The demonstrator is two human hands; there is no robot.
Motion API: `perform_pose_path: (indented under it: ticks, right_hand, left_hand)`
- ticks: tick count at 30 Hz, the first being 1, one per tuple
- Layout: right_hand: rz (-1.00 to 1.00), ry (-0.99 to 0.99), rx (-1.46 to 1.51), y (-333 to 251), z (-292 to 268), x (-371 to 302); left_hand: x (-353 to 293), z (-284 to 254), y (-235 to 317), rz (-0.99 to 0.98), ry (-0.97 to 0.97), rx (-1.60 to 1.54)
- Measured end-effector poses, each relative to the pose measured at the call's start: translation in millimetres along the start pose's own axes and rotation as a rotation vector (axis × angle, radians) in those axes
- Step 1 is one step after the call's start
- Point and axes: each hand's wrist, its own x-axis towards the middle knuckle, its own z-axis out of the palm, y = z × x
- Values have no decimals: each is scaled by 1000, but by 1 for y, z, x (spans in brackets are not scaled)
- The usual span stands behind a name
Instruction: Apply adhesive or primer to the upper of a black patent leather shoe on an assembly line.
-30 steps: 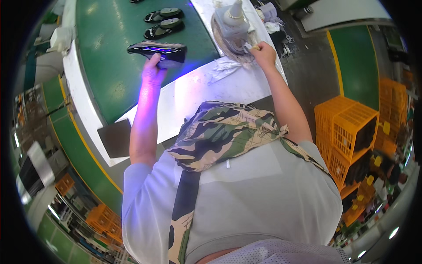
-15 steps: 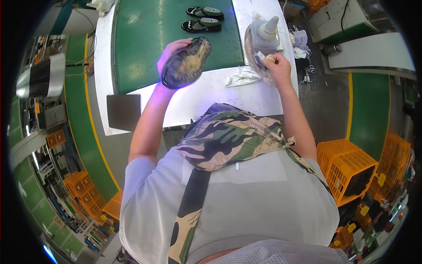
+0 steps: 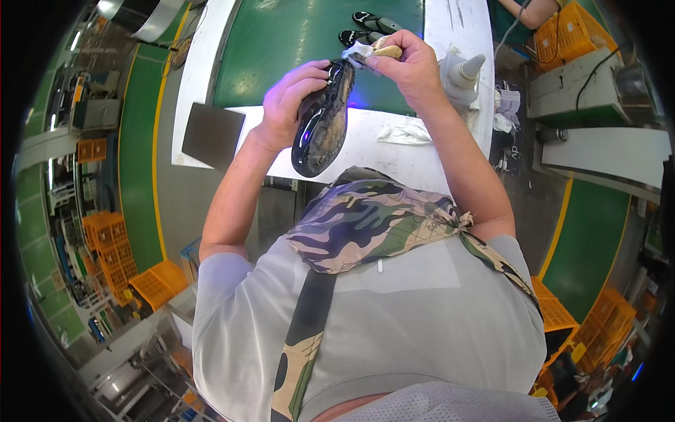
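Observation:
My left hand (image 3: 287, 104) is closed around the side of a glossy black shoe (image 3: 315, 144), whose tan-brown underside is turned to the right. Its toe points toward me. At the far end of the shoe, my right hand (image 3: 415, 70) pinches a white cloth-like wad (image 3: 357, 53) with a tan piece (image 3: 388, 52) between its fingers. The wad touches or nearly touches the shoe's heel end. Beyond my hands, a pair of black shoes (image 3: 365, 36) lies on the green work surface (image 3: 281, 42), partly behind my right hand.
A whitish nozzle bottle (image 3: 463, 76) stands right of my right forearm. A crumpled white cloth (image 3: 404, 132) lies on the white table edge (image 3: 376, 158). At left is a dark square plate (image 3: 213, 133). Another person's arm (image 3: 533, 10) shows at the upper right, beside orange crates (image 3: 573, 35).
My right hand has come left from beside the bottle to the heel end of the shoe, bringing the wad. My left hand has turned the shoe more upright, its toe now toward me.

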Motion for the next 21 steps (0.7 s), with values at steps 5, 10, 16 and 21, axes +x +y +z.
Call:
perform_pose_path:
  ticks: [5,10,16,21]
  right_hand:
    - [123,-143,142,5,8,-4]
    - [250,-250,216,-1,17,-18]
    - [248,-282,154,-7,15,-20]
    - [195,-322,102,-25,17,-20]
  left_hand:
    - [-7,-4,11,-38,0,71]
    - [-19,-4,10,-123,-28,147]
    - [-26,1,13,-235,-74,202]
    - [-32,3,21,-445,-189,262]
